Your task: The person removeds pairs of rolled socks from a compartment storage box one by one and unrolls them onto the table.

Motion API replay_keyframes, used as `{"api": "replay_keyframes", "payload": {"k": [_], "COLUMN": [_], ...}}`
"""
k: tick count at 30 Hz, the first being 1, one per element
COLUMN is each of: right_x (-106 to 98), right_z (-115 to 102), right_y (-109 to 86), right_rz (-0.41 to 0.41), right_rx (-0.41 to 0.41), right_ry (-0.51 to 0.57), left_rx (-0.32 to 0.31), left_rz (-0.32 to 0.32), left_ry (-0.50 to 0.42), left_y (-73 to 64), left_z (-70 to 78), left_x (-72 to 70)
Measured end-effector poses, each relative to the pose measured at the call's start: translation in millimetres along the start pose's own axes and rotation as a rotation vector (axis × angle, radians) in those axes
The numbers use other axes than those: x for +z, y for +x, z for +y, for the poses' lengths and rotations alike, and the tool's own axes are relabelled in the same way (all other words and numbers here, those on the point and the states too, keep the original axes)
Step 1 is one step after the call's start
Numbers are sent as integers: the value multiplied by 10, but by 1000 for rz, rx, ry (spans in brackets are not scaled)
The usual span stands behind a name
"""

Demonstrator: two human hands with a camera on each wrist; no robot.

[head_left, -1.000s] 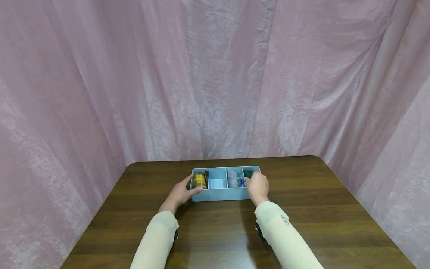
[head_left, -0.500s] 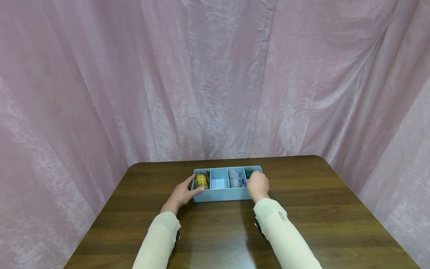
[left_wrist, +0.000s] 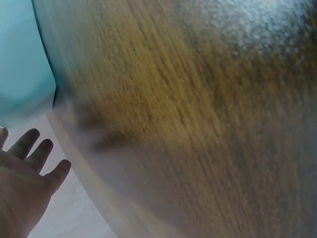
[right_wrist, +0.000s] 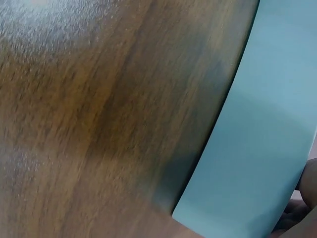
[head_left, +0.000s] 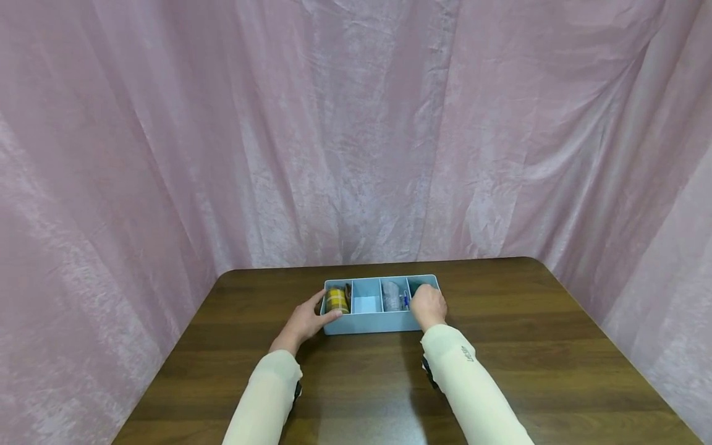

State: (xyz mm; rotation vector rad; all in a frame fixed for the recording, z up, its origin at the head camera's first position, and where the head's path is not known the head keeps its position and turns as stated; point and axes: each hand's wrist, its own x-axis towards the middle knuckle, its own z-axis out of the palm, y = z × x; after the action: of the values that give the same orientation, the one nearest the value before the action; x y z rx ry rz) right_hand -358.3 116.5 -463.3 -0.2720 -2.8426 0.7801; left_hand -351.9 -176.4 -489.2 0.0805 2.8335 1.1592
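Observation:
A light blue box (head_left: pixel 369 322) with several compartments in a row stands on the wooden table. At its left end is my left hand (head_left: pixel 303 321), thumb along the front rim, the other fingers outstretched beside the end wall. In the left wrist view the fingers (left_wrist: pixel 58 172) are spread and straight. A yellow plaid bundle (head_left: pixel 337 300) sits in the leftmost compartment, with something brown beside it. My right hand (head_left: pixel 428 306) reaches into the rightmost compartment, where a dark green thing (head_left: pixel 414 287) partly shows. Its fingertips are hidden in the head view.
Beside the right hand's compartment, one holds a greyish thing (head_left: pixel 392 296) and a small blue-and-clear item (head_left: pixel 405 301). Pink curtains (head_left: pixel 356 136) hang behind the wooden table (head_left: pixel 367 383). The table's back edge lies just beyond the box.
The whole view has shifted slightly. My left hand keeps its place at the box's left end. The right hand sits slightly further left over its compartment, covering more of the dark green thing.

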Motion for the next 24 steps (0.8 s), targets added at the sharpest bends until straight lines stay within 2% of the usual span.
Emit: {"api": "replay_keyframes", "payload": {"k": [4, 11, 18, 24], "right_x": [22, 31, -9, -10], "right_z": [23, 69, 62, 76], "right_y": [13, 52, 80, 76], "right_rz": [-16, -4, -70, -32], "right_rx": [3, -42, -32, -42], "right_ry": [-18, -63, -95, -73], "left_rx": [-4, -11, -10, -11], "left_rz": [0, -5, 8, 10], "left_ry": [4, -15, -12, -23], "left_y": [-17, -39, -34, -39], "left_z": [2, 30, 25, 33], "left_x": [2, 3, 13, 6]}}
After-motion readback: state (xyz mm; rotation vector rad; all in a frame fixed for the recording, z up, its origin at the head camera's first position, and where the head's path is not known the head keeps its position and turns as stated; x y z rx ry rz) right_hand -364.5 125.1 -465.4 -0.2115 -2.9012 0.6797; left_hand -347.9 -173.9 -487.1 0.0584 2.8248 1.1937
